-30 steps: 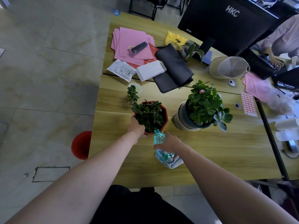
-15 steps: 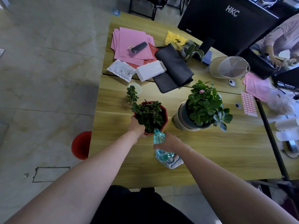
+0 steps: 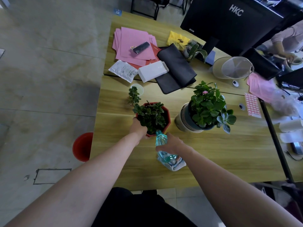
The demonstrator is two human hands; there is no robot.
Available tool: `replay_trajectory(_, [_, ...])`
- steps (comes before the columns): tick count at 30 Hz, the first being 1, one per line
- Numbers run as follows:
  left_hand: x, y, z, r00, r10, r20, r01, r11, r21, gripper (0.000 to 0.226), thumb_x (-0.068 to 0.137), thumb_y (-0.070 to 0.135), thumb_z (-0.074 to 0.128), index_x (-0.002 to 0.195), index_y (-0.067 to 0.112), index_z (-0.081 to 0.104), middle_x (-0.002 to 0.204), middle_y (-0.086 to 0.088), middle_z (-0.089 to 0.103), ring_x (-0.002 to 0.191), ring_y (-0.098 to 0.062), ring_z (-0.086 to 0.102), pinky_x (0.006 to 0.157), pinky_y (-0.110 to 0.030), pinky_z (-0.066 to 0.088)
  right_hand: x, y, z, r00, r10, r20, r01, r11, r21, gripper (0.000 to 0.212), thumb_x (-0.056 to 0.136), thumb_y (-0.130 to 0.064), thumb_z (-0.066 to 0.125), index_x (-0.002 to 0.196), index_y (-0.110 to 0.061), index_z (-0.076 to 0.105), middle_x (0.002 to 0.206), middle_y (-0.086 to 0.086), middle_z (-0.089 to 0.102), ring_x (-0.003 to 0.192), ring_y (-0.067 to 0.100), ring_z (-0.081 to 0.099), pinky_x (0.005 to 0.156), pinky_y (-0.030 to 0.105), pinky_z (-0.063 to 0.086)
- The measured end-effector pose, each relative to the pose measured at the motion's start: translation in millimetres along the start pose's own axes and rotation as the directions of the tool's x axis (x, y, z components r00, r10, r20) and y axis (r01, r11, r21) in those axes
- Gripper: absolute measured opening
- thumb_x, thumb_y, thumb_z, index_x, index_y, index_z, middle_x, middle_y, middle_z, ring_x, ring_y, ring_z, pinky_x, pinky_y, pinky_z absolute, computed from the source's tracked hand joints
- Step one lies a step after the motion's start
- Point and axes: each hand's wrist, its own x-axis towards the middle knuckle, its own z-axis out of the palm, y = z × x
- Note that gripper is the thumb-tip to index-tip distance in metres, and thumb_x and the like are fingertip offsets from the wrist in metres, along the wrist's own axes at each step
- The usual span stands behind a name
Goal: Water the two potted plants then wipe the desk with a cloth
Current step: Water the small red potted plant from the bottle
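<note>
We are gripping the bottle (image 3: 161,141) with our right hand (image 3: 172,143) and holding the red pot (image 3: 168,118) with our left hand (image 3: 137,127), mid-frame. The bottle is probably light, thin and squishy, so we are holding its middle gently.

Two pots (image 3: 166,115) (image 3: 183,118) side by side on desk (image 3: 229,153), cloth (image 3: 176,165) before them

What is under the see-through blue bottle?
A folded light-coloured cloth lies on the wooden desk below the clear blue plastic bottle, which the right hand grips tilted toward the red pot. The bottle's base hides part of the cloth.
</note>
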Motion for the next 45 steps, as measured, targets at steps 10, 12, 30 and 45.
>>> replay_trajectory(10, [2.2,-2.0,-0.3,1.000,0.020,0.003,-0.020,1.000,0.008,0.067,0.092,-0.011,0.045,0.148,0.023,0.029,0.146,-0.014,0.045,0.112,-0.039,0.060,0.078,-0.052,0.061,-3.6,-0.6,-1.5,1.000,0.003,0.007,-0.003,1.000,0.014,0.091,0.073,-0.055,0.075,0.144,-0.017,0.034,0.136,0.013,0.050,0.117,0.033,0.052,0.084,0.043,0.055])
replay_trajectory(12, [2.6,-2.1,0.0,1.000,0.020,0.000,-0.020,1.000,0.010,0.068,0.092,-0.011,0.046,0.148,0.023,0.028,0.147,-0.014,0.045,0.117,-0.041,0.058,0.078,-0.052,0.061,-4.1,-0.6,-1.6,1.000,0.004,0.012,-0.005,1.000,0.030,0.090,0.074,-0.053,0.075,0.145,-0.017,0.033,0.136,0.013,0.049,0.117,0.033,0.052,0.083,0.043,0.056])
replay_trajectory(30, [5.9,-3.6,-0.7,0.999,0.045,0.004,-0.045,0.998,0.046,0.069,0.092,-0.010,0.043,0.151,0.020,0.023,0.148,-0.013,0.044,0.083,-0.025,0.059,0.081,-0.051,0.061,-2.5,-1.1,-0.3,1.000,0.012,0.012,-0.012,1.000,0.020,0.098,0.073,-0.055,0.076,0.150,-0.017,0.028,0.141,0.015,0.045,0.121,0.035,0.050,0.087,0.046,0.056])
replay_trajectory(45, [3.5,-1.7,-2.5,1.000,0.015,0.017,-0.016,0.997,0.074,0.077,0.089,-0.011,0.045,0.153,0.023,0.020,0.146,-0.012,0.045,0.116,-0.040,0.058,0.084,-0.052,0.060,0.2,0.7,2.5,1.000,0.002,0.002,-0.002,1.000,0.024,0.096,0.075,-0.055,0.075,0.149,-0.015,0.029,0.139,0.014,0.049,0.121,0.033,0.052,0.084,0.039,0.052])
